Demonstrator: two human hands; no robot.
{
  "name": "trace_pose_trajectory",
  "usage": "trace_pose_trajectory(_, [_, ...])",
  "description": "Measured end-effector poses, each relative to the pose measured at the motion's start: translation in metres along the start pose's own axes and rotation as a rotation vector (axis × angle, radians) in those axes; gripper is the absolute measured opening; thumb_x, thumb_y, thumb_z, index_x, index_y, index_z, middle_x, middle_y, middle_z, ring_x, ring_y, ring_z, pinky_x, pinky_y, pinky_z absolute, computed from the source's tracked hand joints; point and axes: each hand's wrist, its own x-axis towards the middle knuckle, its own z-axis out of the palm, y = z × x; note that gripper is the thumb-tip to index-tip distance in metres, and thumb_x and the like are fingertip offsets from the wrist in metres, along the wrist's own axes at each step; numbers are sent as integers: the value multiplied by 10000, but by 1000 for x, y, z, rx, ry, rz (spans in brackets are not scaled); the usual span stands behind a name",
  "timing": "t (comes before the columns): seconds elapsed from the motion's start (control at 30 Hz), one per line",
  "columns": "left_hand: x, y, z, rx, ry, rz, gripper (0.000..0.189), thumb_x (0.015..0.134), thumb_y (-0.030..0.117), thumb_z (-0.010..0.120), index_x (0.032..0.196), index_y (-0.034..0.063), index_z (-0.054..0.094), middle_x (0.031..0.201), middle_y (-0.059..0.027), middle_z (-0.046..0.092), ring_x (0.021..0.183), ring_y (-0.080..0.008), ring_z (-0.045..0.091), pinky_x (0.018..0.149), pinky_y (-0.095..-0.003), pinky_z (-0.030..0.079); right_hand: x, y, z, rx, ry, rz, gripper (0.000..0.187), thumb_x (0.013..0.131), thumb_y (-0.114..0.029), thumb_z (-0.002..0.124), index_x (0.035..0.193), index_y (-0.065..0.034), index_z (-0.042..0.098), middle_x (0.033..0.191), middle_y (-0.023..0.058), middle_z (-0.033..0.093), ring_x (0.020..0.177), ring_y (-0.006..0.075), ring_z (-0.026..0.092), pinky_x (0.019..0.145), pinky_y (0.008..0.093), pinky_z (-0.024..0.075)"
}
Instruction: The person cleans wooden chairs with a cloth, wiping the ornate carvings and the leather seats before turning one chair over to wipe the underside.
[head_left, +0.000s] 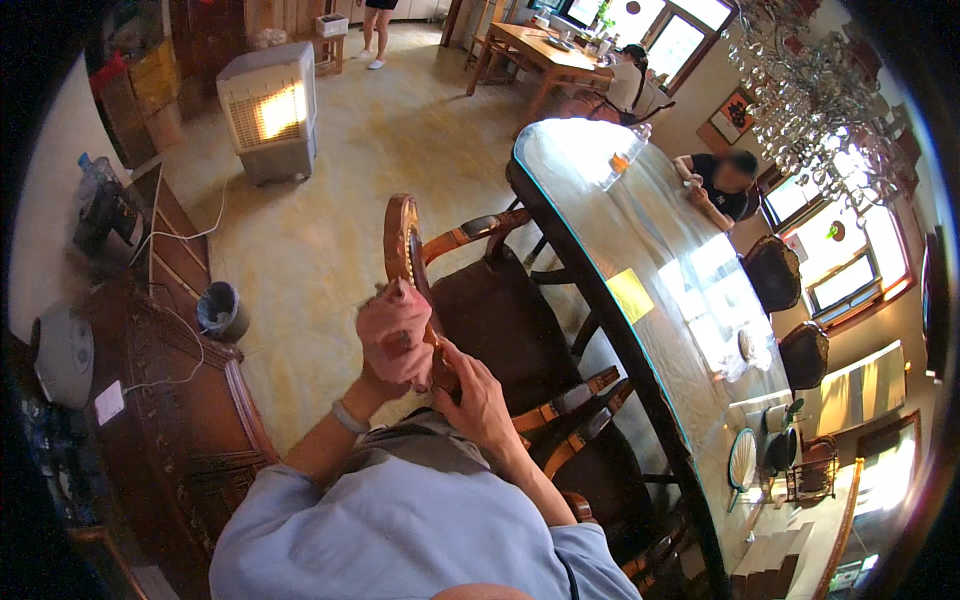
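A crumpled pink cloth (394, 330) covers most of my left hand (386, 379), which holds it against the near side of a chair back. Only the wrist and a little of the hand show past the cloth. My right hand (476, 390) rests around the top edge of the same chair back (403, 232), fingers on its polished wood. The wooden armchair (499, 311) has a dark brown seat, carved arms and a row of studs along the back. It stands beside a long table, and my body is right behind it.
A glass-topped table (637, 225) bears a yellow paper (630, 295) and a hand fan (742, 459). A second armchair (600, 480) stands at right. Left are an air cooler (271, 112), a waste bin (223, 311) and a dark wooden cabinet (169, 390) with a cable. A seated person (724, 184) is across.
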Motion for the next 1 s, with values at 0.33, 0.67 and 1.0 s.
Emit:
trace_pose_trajectory(0.33, [63, 11, -24, -13, 179, 899, 143, 690, 75, 633, 808, 69, 552, 840, -83, 569, 793, -269, 544, 770, -379, 457, 0, -2, 1, -75, 13, 28, 646, 743, -112, 595, 1326, -53, 324, 1163, 201, 514, 1008, 368, 528, 863, 409, 442])
trace_pose_trajectory(0.67, [-52, -157, 65, 232, 263, 720, 189, 758, 18, 551, 946, 31, 565, 927, -119, 554, 846, -235, 555, 708, -334, 452, -50, 18, -8, -209, -48, 60, 673, 710, -101, 654, 1317, -81, 364, 1130, 168, 560, 990, 322, 570, 819, 391, 471])
trace_pose_trajectory(1.0, [96, -1, -34, -331, 80, 820, 134, 699, 1, 584, 649, 45, 467, 758, -125, 536, 788, -285, 526, 722, -401, 436, -56, 24, -5, -289, 80, 49, 643, 643, -85, 658, 1254, -112, 462, 1033, 141, 611, 917, 299, 606, 779, 373, 498])
